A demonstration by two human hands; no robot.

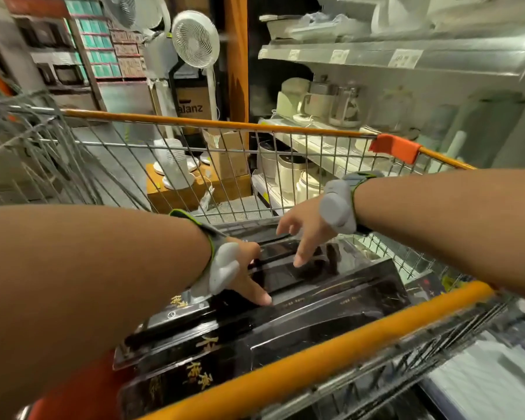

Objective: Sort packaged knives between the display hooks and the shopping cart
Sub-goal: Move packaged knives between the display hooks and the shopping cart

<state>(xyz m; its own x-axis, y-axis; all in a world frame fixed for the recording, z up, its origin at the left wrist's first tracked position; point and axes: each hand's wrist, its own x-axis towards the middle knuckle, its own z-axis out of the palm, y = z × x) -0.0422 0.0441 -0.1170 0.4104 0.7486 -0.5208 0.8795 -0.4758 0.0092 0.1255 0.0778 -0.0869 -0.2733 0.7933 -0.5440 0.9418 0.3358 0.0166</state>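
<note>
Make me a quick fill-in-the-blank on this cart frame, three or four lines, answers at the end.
1. The black knife packages lie inside a wire shopping ____.
2. The cart's rim is padded in the colour ____.
3. Both the left hand and the right hand have their fingers ____.
4. Past the cart stands a white ____ on a pole.

Answers: cart; orange; spread open; fan

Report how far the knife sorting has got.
Done: several black knife packages already lie stacked in the shopping cart. In hand: nothing is gripped; the left hand rests open on the stack, and the right hand reaches down, fingers spread. Left: the display hooks are out of view, so the remainder cannot be judged.
</note>
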